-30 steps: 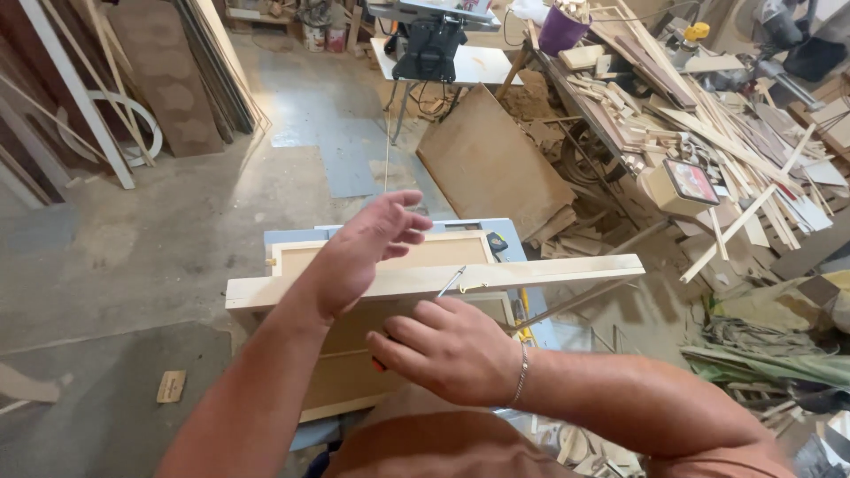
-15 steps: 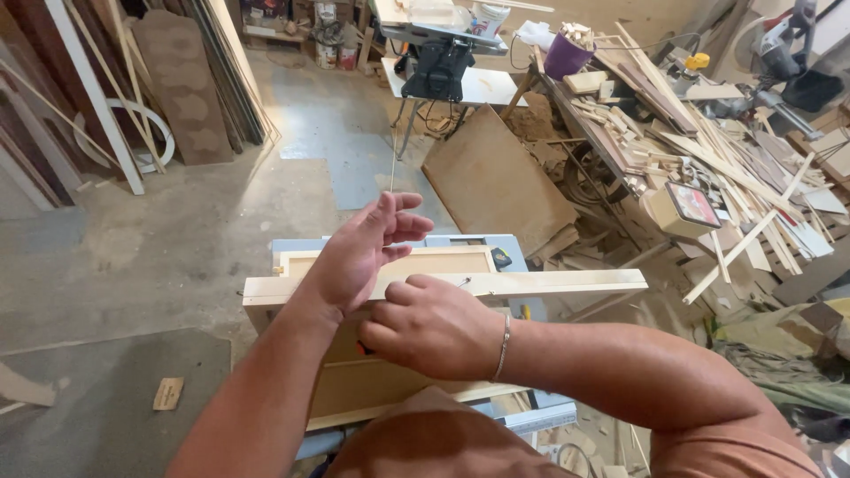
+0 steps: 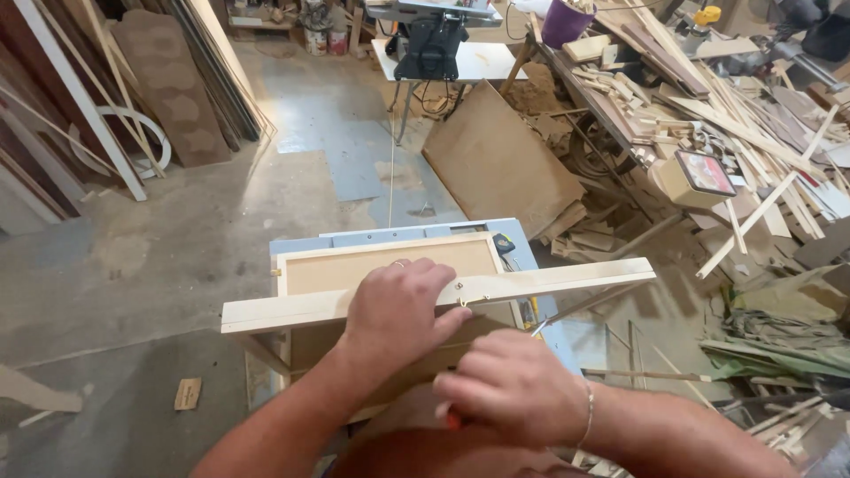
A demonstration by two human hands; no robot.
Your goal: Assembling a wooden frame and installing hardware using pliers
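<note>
Sawdust-grey concrete floor spreads under a cluttered wood shop, with boards leaning along the left wall and a heap of offcut strips piled at the right. Near the middle stands a blue-topped work table carrying a shallow wooden frame panel. Across that panel lies a long pale wooden board, tilted slightly and overhanging both sides. The left hand presses flat on the board, fingers close together and curled over its far edge, a ring on one finger. The right hand, with a bracelet at the wrist, is closed in a fist around an orange-handled tool, whose metal shaft points toward a small brass fitting on the board's face. Farther back stands a table saw on its stand.
</note>
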